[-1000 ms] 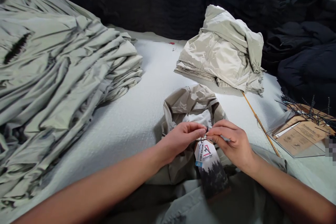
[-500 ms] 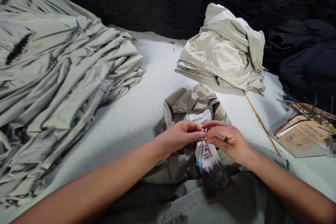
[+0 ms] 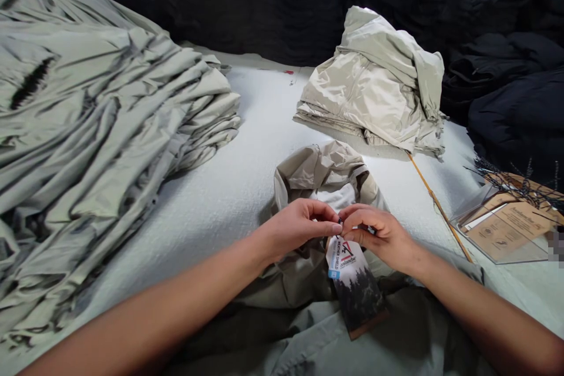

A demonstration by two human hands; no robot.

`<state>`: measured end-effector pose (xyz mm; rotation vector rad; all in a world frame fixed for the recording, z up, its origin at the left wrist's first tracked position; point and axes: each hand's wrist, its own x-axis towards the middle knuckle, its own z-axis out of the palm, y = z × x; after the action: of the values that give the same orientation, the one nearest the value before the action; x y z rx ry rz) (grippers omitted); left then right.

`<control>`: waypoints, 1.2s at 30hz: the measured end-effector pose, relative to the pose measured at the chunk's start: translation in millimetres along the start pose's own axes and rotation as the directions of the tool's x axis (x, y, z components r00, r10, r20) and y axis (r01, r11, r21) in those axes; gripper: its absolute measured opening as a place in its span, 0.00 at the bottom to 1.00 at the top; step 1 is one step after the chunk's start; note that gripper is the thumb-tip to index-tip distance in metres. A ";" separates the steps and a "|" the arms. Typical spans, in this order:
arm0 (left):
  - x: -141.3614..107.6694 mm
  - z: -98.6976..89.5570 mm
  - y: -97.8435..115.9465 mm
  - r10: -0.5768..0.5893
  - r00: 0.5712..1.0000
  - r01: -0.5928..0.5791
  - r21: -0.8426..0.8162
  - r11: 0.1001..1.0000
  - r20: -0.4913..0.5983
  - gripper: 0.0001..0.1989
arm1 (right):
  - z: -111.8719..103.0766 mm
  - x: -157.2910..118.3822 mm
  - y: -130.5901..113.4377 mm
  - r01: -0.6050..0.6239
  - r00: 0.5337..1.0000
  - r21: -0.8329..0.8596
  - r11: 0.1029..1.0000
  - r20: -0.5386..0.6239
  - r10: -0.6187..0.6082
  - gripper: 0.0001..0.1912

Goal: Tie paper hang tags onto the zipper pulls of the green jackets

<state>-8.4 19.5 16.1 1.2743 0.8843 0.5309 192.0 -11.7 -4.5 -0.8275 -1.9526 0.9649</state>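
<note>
Avalanche hang tag (image 3: pixel 355 285), printed "Weather Shield", hung just below both hands, over a crumpled beige jacket (image 3: pixel 319 170). On the head feed I saw the left hand (image 3: pixel 299 229) and right hand (image 3: pixel 379 235) nearly closed, the thumb and fingers of each pinched on a thin dark cord (image 3: pixel 340 222) at the tag's top. The jacket lay on a white quilted table (image 3: pixel 247 123). To its left rose a tall stack of folded sage jackets (image 3: pixel 97 129); behind it sat a beige jacket bundle (image 3: pixel 372 85). Dark garments (image 3: pixel 515 106) were heaped along the far right. A thin wooden stick (image 3: pixel 440 208) lay between the hands and a clear tray (image 3: pixel 467 211) of kraft cards (image 3: pixel 506 229), with tangled black cords (image 3: pixel 520 185) on top.
</note>
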 end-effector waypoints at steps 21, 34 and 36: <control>-4.5 -8.0 9.1 -0.024 0.993 -0.019 0.354 0.935 0.118 0.08 | 6.5 -0.3 -0.4 -0.004 0.994 0.092 0.996 0.113 -0.006 0.05; -1.0 -1.0 1.3 -0.097 0.989 0.114 -0.162 0.980 0.109 0.15 | 8.9 -5.0 4.6 -0.076 0.994 0.013 0.997 -0.078 0.077 0.04; -1.1 -0.1 1.2 -0.092 0.994 0.100 -0.158 0.982 0.053 0.15 | 9.7 -5.3 4.9 -0.049 0.993 -0.050 0.998 -0.110 0.044 0.03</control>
<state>-9.0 19.0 17.5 1.0878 0.8435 0.4849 187.2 -16.7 -14.4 -0.9397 -1.8791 0.8799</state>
